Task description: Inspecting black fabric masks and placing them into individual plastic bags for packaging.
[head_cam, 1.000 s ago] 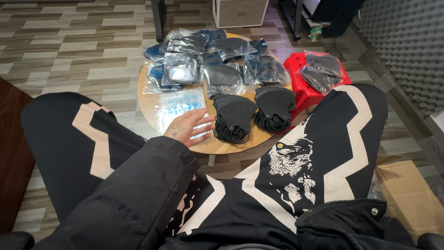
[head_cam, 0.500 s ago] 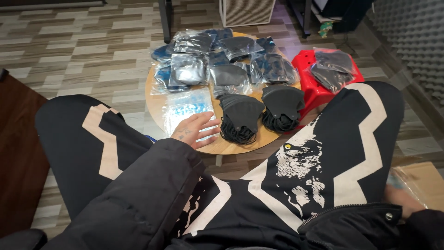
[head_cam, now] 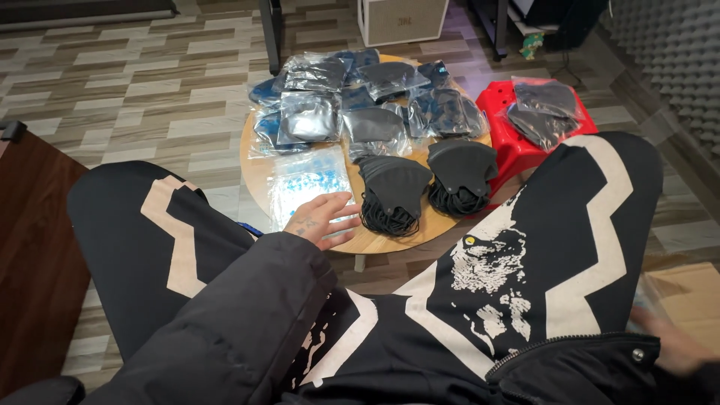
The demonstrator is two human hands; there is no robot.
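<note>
**Open hand laid on clear bags at a round table of black masks**

The left hand (head_cam: 321, 219) is seen spread flat, fingers apart and gripping nothing, its fingertips laid on a stack of clear plastic bags with pale blue print (head_cam: 304, 182) at the near edge of a small round wooden table (head_cam: 255, 169). Just beside the fingers, two piles of loose black face masks with coiled ear loops (head_cam: 394, 191) (head_cam: 459, 174) are set side by side. Behind them, the far half of the table is covered with bagged black masks in glossy transparent sleeves (head_cam: 375, 94). One more bagged bundle of black masks (head_cam: 546, 111) is placed on a red plastic stool (head_cam: 504, 101) to the right. The right hand (head_cam: 671, 346) is blurred at the lower right edge, near a brown cardboard box (head_cam: 686, 296); whether it is open or closed cannot be told.
</note>
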